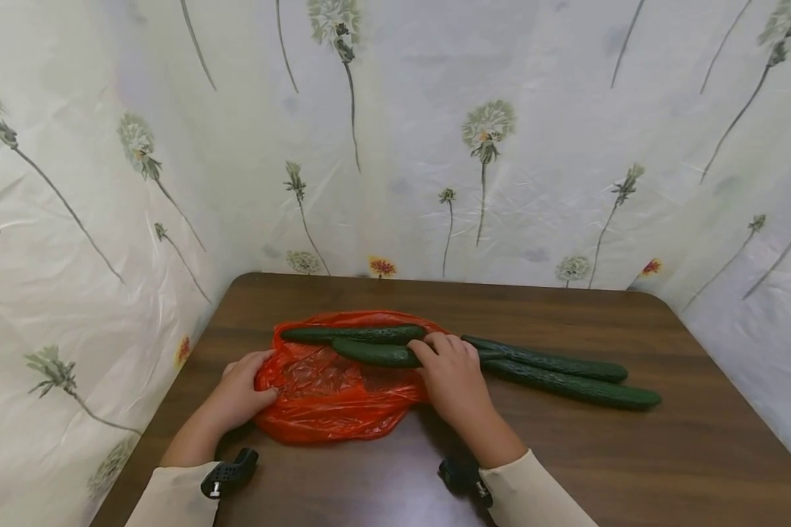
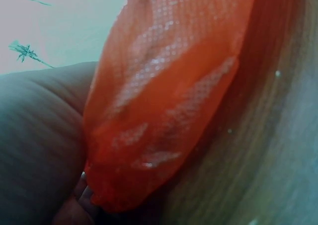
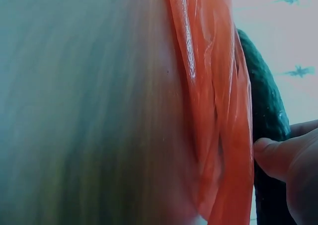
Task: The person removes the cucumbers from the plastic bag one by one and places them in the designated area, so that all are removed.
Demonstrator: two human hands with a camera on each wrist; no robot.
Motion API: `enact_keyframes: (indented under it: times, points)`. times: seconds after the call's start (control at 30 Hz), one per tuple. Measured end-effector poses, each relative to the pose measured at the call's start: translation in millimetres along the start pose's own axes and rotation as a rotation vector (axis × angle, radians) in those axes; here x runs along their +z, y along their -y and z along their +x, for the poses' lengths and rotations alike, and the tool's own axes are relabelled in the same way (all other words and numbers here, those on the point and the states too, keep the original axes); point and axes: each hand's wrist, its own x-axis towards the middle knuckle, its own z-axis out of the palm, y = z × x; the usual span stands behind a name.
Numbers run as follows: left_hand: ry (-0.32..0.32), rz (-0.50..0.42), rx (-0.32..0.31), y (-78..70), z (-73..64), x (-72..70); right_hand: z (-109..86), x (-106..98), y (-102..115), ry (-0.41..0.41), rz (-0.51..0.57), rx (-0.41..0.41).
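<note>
A red plastic bag lies spread with its mouth upward on the table. My left hand holds the bag's left edge, the thumb over the rim. In the left wrist view the bag's wall fills the middle, and most of the fingers are hidden. My right hand grips a cucumber that reaches over the bag's opening. In the right wrist view the thumb presses the side of the dark green cucumber. Just behind it, another cucumber lies in the bag.
To the right of the bag, two long cucumbers lie side by side on the brown wooden table. A pale sheet with dandelion prints hangs behind the table and along its sides.
</note>
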Motion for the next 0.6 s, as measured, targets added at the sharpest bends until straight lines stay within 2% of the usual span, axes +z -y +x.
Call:
enact_keyframes:
  times: [0.23,0.6]
  points:
    - [0.007,0.002,-0.007,-1.1,0.2,-1.6,-7.2,-6.7,-4.9,0.003,0.019,0.024]
    - [-0.002,-0.003,0.001,2.1,0.4,1.2,-18.9,-9.9,-17.8,0.026,-0.009,0.055]
